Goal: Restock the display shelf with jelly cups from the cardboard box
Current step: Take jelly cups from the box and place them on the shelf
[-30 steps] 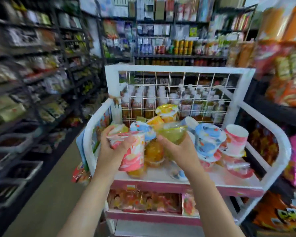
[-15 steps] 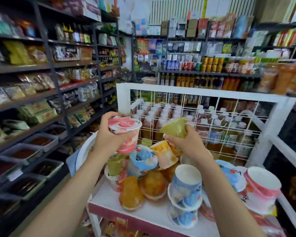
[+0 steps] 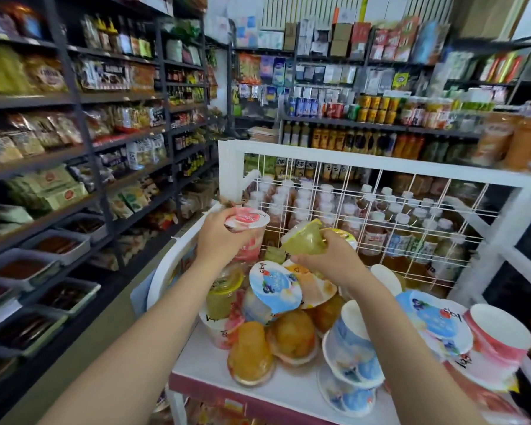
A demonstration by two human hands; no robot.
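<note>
left: dark aisle shelving [image 3: 74, 99] with snack bags [image 3: 46, 75] and trays [image 3: 56, 245] | back: shelf of cans [image 3: 377, 108] and dark bottles [image 3: 350, 138] | behind wire grid [image 3: 365, 216]: capped drink bottles [image 3: 396, 228] | floor [image 3: 83, 342]: grey-green

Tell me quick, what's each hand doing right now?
Left hand: closed around a pink cup, held above the pile.
Right hand: closed on a green jelly cup, tipped on its side.
</note>
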